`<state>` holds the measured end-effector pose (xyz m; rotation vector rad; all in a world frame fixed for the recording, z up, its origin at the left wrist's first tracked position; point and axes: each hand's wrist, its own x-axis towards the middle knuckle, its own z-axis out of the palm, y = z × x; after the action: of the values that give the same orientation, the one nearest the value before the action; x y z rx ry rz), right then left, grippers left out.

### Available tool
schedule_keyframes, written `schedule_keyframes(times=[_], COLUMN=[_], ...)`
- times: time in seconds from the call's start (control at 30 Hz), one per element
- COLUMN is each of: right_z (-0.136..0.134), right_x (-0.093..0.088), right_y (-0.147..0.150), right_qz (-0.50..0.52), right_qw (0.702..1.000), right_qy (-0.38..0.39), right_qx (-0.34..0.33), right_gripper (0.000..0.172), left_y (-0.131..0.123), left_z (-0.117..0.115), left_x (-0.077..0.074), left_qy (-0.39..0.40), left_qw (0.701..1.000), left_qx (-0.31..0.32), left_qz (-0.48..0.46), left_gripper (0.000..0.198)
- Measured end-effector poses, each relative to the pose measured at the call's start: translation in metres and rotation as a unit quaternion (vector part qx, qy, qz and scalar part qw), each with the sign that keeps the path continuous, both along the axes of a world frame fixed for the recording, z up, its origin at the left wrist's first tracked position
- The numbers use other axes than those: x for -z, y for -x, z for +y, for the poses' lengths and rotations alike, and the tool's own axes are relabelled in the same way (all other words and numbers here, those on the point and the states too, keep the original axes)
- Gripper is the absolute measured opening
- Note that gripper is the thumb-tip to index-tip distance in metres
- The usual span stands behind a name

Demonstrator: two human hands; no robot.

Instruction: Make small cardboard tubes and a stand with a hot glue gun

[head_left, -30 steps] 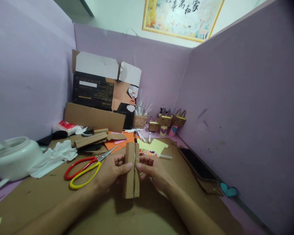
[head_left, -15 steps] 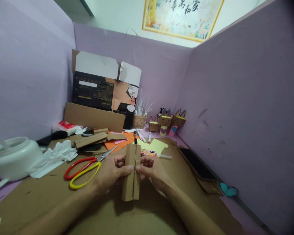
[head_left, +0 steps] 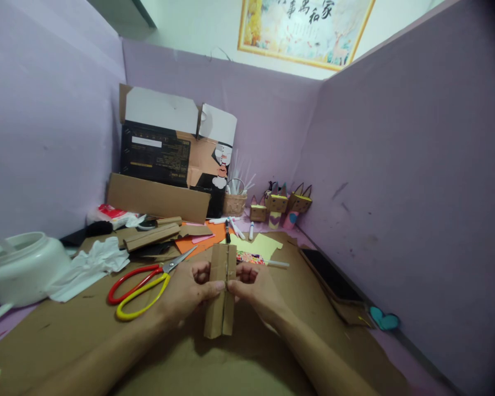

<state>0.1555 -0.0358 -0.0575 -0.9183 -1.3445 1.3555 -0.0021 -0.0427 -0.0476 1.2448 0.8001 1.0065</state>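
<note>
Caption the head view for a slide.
Left grip and right grip hold a folded brown cardboard piece near red-and-yellow-handled metal scissors.

"Is the long folded brown cardboard piece (head_left: pixel 216 309) patterned?"
"Plain, apart from a dark seam line."
"And the metal scissors (head_left: pixel 167 268) with red and yellow looped handles?"
"Their blades are silver-grey."
"The flat teal heart-shaped cutout (head_left: pixel 384 319)?"
"Outlined darker."

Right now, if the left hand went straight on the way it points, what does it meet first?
The folded cardboard piece that the left hand holds. Just past it, probably the right hand, pinching the other side; exact depth is unclear from this one view.
</note>
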Motion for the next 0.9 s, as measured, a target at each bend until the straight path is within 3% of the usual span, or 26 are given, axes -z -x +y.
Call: schedule_keyframes(times=[0.2,0.3,0.63,0.77,0.9], right_z=[-0.002,0.000,0.004,0.005,0.004], right_x=[-0.008,-0.006,0.006,0.007,0.009], right_y=[-0.010,-0.011,-0.009,-0.008,-0.007], right_qz=[0.009,0.041,0.085,0.067,0.045], right_qw=[0.993,0.990,0.989,0.995,0.997], right_qy=[-0.015,0.014,0.090,0.069,0.053], right_qx=[-0.120,-0.136,-0.078,-0.033,-0.033], right_gripper=[0.037,0.038,0.032,0.031,0.031], left_y=[0.007,0.009,0.004,0.003,0.004], left_z=[0.007,0.008,-0.001,-0.001,0.000], left_x=[0.000,-0.002,-0.007,-0.004,0.000], left_qy=[0.039,0.053,0.049,0.048,0.049], left_qw=[0.998,0.998,0.997,0.997,0.997], left_qx=[-0.010,-0.001,0.016,0.024,0.000], left_qz=[-0.038,-0.037,-0.057,-0.049,-0.055], left_gripper=[0.039,0.042,0.036,0.035,0.034])
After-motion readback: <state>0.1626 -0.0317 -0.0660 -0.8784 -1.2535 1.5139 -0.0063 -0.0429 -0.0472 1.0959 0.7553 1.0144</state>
